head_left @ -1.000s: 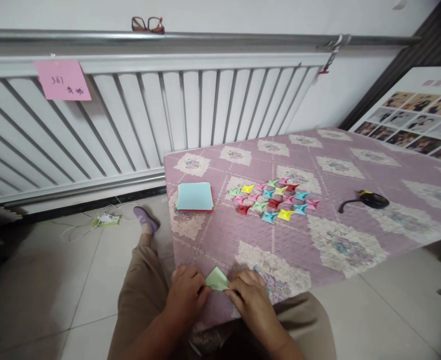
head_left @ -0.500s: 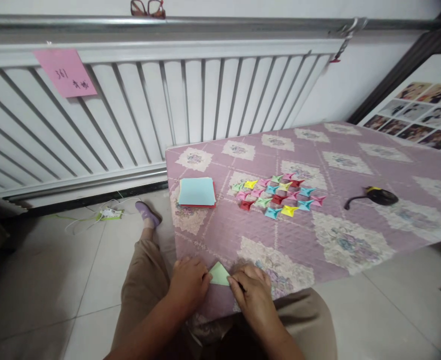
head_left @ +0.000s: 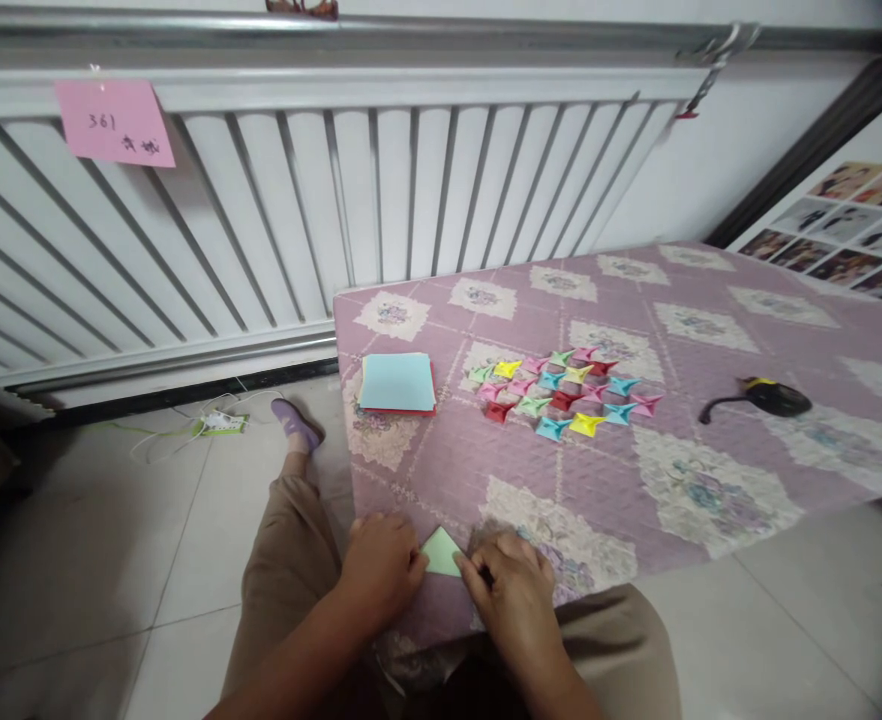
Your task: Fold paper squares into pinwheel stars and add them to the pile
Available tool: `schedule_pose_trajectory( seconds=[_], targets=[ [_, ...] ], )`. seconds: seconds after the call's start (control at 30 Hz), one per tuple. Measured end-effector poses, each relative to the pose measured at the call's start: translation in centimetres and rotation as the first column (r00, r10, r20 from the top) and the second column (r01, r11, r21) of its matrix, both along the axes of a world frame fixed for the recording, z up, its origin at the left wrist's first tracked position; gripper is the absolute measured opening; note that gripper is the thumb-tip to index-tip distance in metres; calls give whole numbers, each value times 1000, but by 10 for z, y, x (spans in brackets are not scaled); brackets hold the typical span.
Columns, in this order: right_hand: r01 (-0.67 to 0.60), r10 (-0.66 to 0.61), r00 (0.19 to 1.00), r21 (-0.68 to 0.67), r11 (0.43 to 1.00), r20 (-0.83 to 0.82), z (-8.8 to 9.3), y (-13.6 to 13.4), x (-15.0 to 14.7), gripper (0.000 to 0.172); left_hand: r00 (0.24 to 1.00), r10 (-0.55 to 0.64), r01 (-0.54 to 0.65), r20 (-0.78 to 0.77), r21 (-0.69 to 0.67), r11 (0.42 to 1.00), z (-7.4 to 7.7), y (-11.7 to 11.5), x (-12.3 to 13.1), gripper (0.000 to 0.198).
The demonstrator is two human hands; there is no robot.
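Observation:
A pale green folded paper (head_left: 442, 553), triangular in its visible part, lies at the near edge of the table between my hands. My left hand (head_left: 383, 560) is closed, its fingers curled and pressed at the paper's left corner. At the right corner, the thumb and fingers of my right hand (head_left: 511, 580) pinch the sheet. Both hands rest low over the cloth. Beyond them sits a stack of coloured paper (head_left: 397, 382), light blue on top with red showing beneath. To its right stand several small folded paper shapes (head_left: 563, 400) in rows, in pink, yellow, green, blue and red.
A floral purple tablecloth (head_left: 478, 470) covers the table. A black object with a thin curved arm (head_left: 777, 397) lies on the right. Behind the table runs a white radiator (head_left: 381, 190) with a pink note (head_left: 115, 122). A power strip (head_left: 222, 424) with cables is on the floor.
The view has shifted slightly, so the radiator and the glasses on the pipe sit higher in the picture. My hands stay at the two corners of the green paper, which looks nearly the same.

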State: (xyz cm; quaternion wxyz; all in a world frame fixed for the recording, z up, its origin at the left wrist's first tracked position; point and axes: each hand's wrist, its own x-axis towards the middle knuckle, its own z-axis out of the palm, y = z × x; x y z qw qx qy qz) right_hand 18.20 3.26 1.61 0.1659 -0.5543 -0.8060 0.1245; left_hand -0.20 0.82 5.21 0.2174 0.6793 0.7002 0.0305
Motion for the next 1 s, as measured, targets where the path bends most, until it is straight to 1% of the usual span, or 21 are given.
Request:
schedule_pose_trajectory(
  seconds=[0.27, 0.57, 0.7, 0.87, 0.93, 1.0],
  targets=[
    [29, -29, 999, -21, 999, 27, 1, 1, -3, 24, 1000, -22, 22, -8, -28, 999, 1, 3, 0, 20],
    [28, -28, 1000, 19, 999, 14, -3, 2, -2, 25, 998, -54, 52, -39, -58, 997, 6, 6, -1, 21],
    [31, -31, 999, 22, 999, -11, -3, 1, -2, 24, 998, -51, 50, -37, -33, 998, 3, 5, -1, 19],
    [56, -55, 998, 17, 998, -44, -2, -2, -3, 23, 1000, -29, 29, -2, -10, 1000, -4, 4, -2, 11],
    [67, -66, 996, 19, 998, -62, -2, -3, -4, 22, 998, -66, 66, 9, 15, 998, -8, 4, -3, 10],
    [78, -76, 995, 27, 997, -69, -2, -3, -5, 23, 988, -155, 154, 10, 67, 986, -12, 4, -5, 12]
  ],
)
